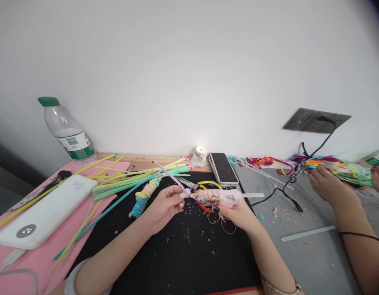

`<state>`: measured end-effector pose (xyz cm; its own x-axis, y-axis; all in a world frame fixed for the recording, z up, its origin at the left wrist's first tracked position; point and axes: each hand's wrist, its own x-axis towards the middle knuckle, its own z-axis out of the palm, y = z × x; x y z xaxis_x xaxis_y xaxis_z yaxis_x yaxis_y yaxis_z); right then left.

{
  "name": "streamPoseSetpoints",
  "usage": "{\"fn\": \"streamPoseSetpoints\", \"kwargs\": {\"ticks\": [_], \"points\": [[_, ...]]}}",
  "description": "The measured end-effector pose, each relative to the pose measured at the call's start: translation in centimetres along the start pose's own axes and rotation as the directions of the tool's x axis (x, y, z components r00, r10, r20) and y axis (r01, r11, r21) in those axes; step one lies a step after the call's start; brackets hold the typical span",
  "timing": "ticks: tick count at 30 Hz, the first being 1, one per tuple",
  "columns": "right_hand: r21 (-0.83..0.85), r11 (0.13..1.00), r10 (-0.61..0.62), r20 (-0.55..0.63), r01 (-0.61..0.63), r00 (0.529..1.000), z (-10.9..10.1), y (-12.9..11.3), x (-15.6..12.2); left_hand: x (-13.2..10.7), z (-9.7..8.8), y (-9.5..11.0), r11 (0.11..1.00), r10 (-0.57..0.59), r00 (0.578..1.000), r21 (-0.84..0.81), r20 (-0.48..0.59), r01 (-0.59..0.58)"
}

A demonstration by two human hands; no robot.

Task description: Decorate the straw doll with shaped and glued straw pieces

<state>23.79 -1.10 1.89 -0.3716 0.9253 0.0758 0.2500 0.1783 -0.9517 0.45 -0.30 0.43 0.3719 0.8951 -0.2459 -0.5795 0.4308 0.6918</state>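
Observation:
Between its fingertips my left hand (169, 205) pinches a lilac pipe cleaner (172, 175), whose lower end looks curled into a small knot. My right hand (238, 216) is wrapped round a pink hot glue gun (229, 197) lying sideways, its nozzle pointing left at the curled end. Whether nozzle and pipe cleaner touch is hard to tell. A clear glue stick (253, 195) juts from the gun's back. Left of my left hand lies a bundle of coiled pipe cleaners (143, 198) in blue, yellow and pink. Behind the gun are pliers or scissors with yellow-and-red handles (209, 184), partly hidden.
Loose pipe cleaners (115, 190), a white power bank (51, 209) and a bottle (69, 133) are at left. A phone (223, 169) and paper cup (199, 156) stand behind. At right are a black cord (283, 191), a glue stick (309, 234) and another person's hand (333, 186).

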Motion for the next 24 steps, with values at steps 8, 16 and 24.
{"fn": "streamPoseSetpoints", "kwargs": {"ticks": [8, 16, 24], "points": [[-0.013, 1.000, 0.004, -0.009, -0.004, 1.000, 0.06, -0.63, 0.12, -0.17, 0.02, -0.08, 1.000, -0.012, 1.000, 0.004, 0.005, 0.012], [-0.014, 1.000, 0.024, 0.000, -0.024, 1.000, 0.01, -0.38, 0.13, -0.12, -0.09, 0.00, 1.000, -0.021, 1.000, -0.006, 0.004, 0.021], [-0.001, 1.000, 0.001, 0.022, -0.001, 1.000, 0.07, -0.50, 0.00, -0.18, 0.07, -0.01, 1.000, -0.021, 1.000, -0.002, 0.002, 0.021]]}}
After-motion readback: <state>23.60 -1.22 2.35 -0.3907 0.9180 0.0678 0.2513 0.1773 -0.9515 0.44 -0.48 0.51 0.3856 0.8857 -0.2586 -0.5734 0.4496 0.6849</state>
